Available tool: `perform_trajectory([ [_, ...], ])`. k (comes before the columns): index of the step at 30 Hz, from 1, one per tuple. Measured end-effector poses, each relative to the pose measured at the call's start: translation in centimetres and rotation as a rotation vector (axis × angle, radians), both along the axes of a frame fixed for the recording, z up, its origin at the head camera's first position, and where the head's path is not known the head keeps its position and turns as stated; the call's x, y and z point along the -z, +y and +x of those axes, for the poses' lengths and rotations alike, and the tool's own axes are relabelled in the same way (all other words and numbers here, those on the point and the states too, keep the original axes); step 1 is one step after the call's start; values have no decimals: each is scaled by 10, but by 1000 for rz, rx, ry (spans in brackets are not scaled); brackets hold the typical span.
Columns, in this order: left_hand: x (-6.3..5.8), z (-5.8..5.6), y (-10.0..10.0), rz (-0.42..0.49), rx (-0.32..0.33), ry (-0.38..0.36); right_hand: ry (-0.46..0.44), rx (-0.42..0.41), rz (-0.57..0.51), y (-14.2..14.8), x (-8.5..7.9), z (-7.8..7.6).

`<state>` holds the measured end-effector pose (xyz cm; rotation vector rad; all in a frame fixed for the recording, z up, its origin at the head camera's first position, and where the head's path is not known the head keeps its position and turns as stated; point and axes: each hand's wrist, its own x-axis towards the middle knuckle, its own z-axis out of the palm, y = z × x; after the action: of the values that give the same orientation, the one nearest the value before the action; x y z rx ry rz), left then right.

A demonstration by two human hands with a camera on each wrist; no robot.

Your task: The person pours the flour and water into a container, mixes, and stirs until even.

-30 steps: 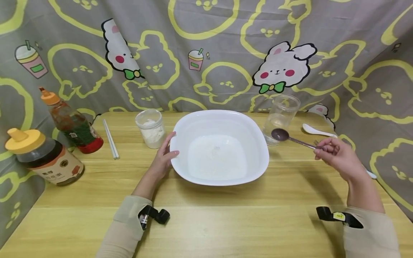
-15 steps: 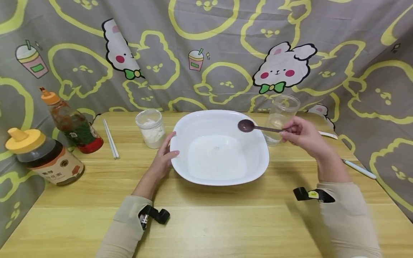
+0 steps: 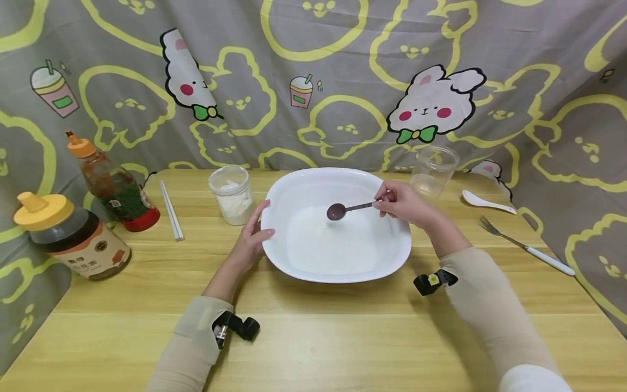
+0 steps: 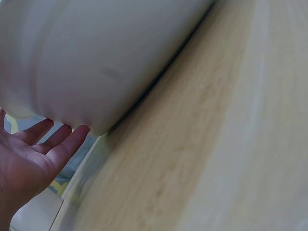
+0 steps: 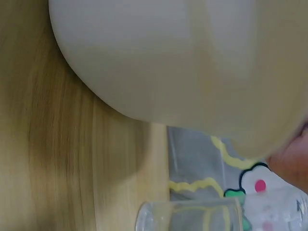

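Note:
A white basin (image 3: 338, 272) stands mid-table, with something pale, hard to make out, at its bottom. My left hand (image 3: 247, 242) holds the basin's left side, thumb over the rim; in the left wrist view, the fingers (image 4: 67, 144) touch its outer wall. Between thumb and fingers, my right hand (image 3: 404, 201) pinches the handle of a dark brown spoon (image 3: 336, 212). The spoon's bowl hangs over the basin, and I cannot tell what is in it. In the right wrist view, the basin's wall hides most of that hand and all of the spoon.
A jar of white powder (image 3: 232, 201) stands left of the basin, a clear jar (image 3: 433, 171) behind its right side. Further right lie a white spoon (image 3: 487, 202) and a fork (image 3: 529, 247). Chopsticks (image 3: 171, 209), a sauce bottle (image 3: 115, 188) and a yellow-capped jar (image 3: 80, 239) occupy the left.
My right hand has carried the brown spoon leftward from near the clear jar to above the basin, uncovering the fork. The left hand has stayed on the basin's side.

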<state>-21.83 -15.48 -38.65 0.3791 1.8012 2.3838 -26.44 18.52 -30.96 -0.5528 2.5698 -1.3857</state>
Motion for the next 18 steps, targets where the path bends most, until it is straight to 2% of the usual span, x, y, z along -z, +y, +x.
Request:
perform_trajectory([
  [8,1,-1,0,11,-1,-8,-17,1,65,-19,7,-22],
  [13,0,-1,0,8,2,-6,18,-44,138,-25,13,-30],
  [18,0,0,-1,5,-7,-12,27,-115,174,-34,15,-32],
])
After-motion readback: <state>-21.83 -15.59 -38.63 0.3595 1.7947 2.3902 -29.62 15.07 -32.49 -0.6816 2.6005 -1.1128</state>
